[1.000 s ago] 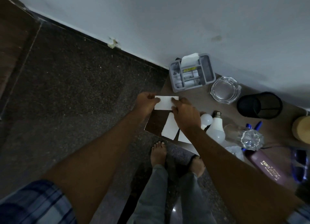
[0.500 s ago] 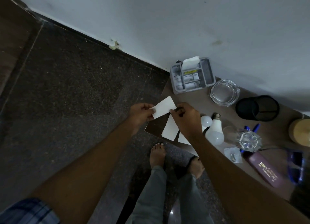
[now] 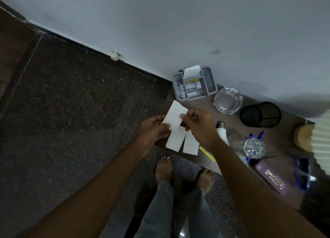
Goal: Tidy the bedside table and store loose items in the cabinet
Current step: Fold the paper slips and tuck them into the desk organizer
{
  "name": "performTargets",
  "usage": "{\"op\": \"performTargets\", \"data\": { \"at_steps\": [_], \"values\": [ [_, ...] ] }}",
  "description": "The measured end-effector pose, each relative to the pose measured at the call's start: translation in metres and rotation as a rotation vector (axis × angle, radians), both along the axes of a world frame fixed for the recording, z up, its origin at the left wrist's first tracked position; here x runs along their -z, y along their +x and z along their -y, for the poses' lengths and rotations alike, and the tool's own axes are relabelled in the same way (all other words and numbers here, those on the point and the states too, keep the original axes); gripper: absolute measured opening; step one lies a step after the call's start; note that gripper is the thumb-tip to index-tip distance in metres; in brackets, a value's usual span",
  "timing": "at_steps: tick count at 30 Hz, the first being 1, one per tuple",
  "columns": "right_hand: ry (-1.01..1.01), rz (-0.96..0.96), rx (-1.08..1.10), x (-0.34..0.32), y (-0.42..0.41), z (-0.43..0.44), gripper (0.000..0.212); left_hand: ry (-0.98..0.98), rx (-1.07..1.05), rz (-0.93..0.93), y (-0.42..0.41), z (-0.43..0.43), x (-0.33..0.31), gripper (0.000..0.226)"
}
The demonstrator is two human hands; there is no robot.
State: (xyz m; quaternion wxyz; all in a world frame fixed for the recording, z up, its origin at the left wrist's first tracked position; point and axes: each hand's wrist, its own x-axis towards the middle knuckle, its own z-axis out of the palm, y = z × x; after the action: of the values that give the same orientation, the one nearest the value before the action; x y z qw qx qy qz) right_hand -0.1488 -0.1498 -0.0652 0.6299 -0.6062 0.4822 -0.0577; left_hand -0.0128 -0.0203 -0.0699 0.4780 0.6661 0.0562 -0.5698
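A white paper slip [image 3: 174, 116] is held tilted above the left corner of the brown bedside table [image 3: 201, 109]. My left hand [image 3: 152, 129] pinches its lower left edge and my right hand [image 3: 199, 125] pinches its right edge. Two more white paper slips [image 3: 175, 139] [image 3: 190, 145] lie flat on the table corner just below my hands. A yellow marker [image 3: 207, 154] lies beside them near the table's front edge.
A grey compartment organizer [image 3: 210, 80] stands against the wall. To its right sit a glass ashtray [image 3: 227, 100], a black mesh cup [image 3: 259, 114], a light bulb [image 3: 221, 132], a faceted glass [image 3: 253, 147], blue pens [image 3: 260, 135], a maroon case [image 3: 271, 176] and a lamp base [image 3: 303, 136].
The held slip has tilted from level to a steep diagonal. Both hands dropped slightly toward the table's front corner while still holding it.
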Motion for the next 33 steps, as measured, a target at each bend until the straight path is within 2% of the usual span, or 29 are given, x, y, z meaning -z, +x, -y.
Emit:
{"op": "performTargets", "data": {
  "at_steps": [3, 6, 13, 19, 33],
  "values": [
    [-0.096, 0.021, -0.08, -0.022, -0.005, 0.025, 0.022, 0.008, 0.168, 0.224, 0.006, 0.021, -0.019, 0.026],
    [-0.179, 0.015, -0.16, -0.043, -0.005, 0.051, 0.017, -0.077, 0.238, 0.404, 0.018, 0.048, -0.035, 0.018],
    [-0.39, 0.033, -0.152, -0.056, 0.013, 0.112, 0.015, -0.192, 0.274, 0.731, 0.037, 0.121, -0.045, 0.021],
    [-0.536, 0.0, -0.25, -0.05, 0.022, 0.141, 0.019, -0.192, 0.301, 0.874, 0.036, 0.148, -0.045, 0.02],
    [-0.61, -0.082, -0.361, -0.017, 0.024, 0.146, 0.013, -0.132, 0.307, 1.024, 0.027, 0.149, -0.022, 0.019]
  ]
}}
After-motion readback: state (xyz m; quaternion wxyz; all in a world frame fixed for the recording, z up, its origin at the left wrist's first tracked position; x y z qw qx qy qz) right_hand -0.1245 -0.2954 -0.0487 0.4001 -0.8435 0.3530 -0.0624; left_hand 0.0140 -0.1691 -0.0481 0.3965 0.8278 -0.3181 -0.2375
